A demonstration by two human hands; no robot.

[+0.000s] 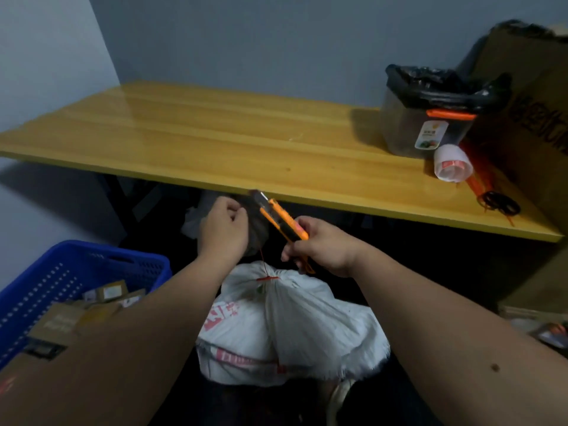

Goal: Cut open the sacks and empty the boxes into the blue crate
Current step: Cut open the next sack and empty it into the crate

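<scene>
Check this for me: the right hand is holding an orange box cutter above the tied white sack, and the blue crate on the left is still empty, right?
Not quite. In the head view, the blue crate already holds cardboard boxes. The rest stands: the right hand holds the orange box cutter above the tied white sack.

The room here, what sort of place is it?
Probably a small packing or stock room: a tied white sack on the floor, a blue crate holding cardboard boxes, and a big carton beside the wooden table.
</scene>
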